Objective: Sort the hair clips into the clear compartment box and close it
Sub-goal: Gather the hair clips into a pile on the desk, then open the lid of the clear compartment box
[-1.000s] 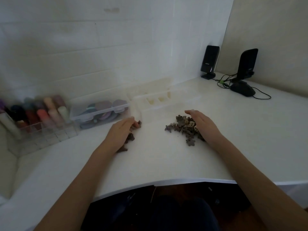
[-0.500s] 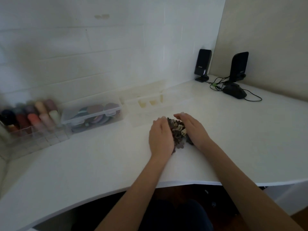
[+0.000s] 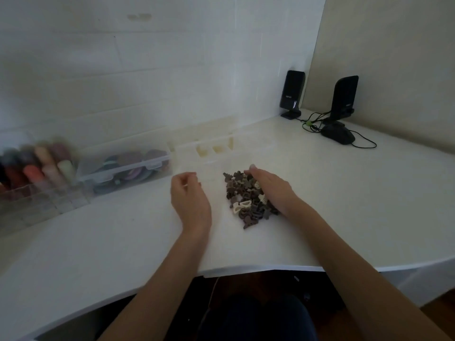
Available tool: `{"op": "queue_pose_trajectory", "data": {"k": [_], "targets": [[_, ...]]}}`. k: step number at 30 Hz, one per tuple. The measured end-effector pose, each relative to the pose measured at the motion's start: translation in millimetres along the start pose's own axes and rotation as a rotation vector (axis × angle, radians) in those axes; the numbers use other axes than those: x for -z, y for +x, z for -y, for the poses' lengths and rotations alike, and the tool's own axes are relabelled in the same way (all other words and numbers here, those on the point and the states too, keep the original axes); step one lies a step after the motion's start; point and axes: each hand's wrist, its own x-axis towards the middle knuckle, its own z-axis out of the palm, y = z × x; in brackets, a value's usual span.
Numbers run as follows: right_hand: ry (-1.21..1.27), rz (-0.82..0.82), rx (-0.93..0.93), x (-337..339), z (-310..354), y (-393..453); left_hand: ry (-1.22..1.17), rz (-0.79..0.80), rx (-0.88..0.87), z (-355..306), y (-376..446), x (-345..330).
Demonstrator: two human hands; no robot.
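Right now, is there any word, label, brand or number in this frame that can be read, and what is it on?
Nothing is legible.
Left speaker: a small pale brand mark on its front, too small and blurred to read.
Right speaker: a faint mark on its front, unreadable.
Clear lidded box and the hair clips: no lettering visible.

We are seeing bare desk (image 3: pixel 123 242) lying open before both hands; the clip pile (image 3: pixel 246 200) and clear compartment box (image 3: pixel 209 156) are blocking ahead, two organizers (image 3: pixel 128 168) crowding left.
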Motion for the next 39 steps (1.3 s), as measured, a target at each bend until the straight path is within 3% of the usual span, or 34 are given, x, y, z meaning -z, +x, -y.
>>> {"op": "queue_pose_trajectory", "data": {"k": [4,8,12,16,20,24,33,39], "targets": [[0.023,0.064,0.087,3.5,0.6,9.2,0.192,-0.100,-0.076,-12.6,42.4,23.8],[0.096,0.178,0.108,7.7,10.7,18.7,0.395,0.124,0.054,-17.4,78.6,25.9],[0.030,0.306,0.106,8.0,17.0,20.8,0.327,0.273,0.185,-18.4,94.8,10.8],[0.119,0.269,0.140,4.1,10.5,12.9,0.212,0.291,0.295,11.7,131.6,-15.7],[0.221,0.223,0.184,0.6,7.2,8.4,0.255,0.314,0.293,-5.5,124.2,-26.0],[0.304,0.163,0.192,0.1,6.2,8.7,0.287,0.300,0.175,-10.3,115.6,-31.6],[0.314,0.153,0.183,-1.1,6.1,6.5,0.159,0.251,-0.418,-11.9,97.6,11.0],[0.311,0.173,0.127,-1.8,8.7,5.2,0.110,0.200,-0.448,-14.6,113.6,58.0]]}}
